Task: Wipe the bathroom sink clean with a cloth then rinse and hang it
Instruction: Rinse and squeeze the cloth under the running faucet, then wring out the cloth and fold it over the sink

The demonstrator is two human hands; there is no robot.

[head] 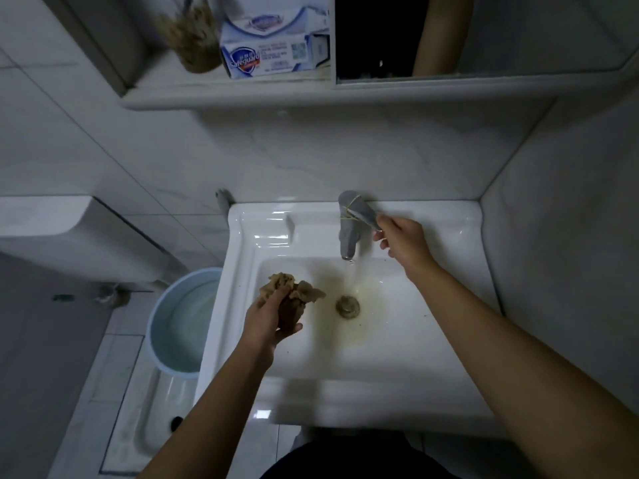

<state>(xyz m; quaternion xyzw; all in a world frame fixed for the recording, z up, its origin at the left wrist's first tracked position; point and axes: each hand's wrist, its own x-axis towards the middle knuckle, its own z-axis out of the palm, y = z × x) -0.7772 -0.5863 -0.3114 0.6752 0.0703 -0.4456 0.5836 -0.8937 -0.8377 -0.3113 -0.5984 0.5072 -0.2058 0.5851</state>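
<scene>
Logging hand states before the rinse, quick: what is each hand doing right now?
Left hand: closed, gripping the bunched brown cloth.
Right hand: closed, pinching the tip of the faucet lever.

Found glossy, smooth white ceramic on the sink (425, 340), stained yellow-brown round the drain (347, 307). Saw dull, matt grey metal on the tap (348, 236). Noted rough, crumpled tan cloth (297, 293), smooth pale-blue plastic on the bucket (173, 300), printed card on the soap box (273, 53).
</scene>
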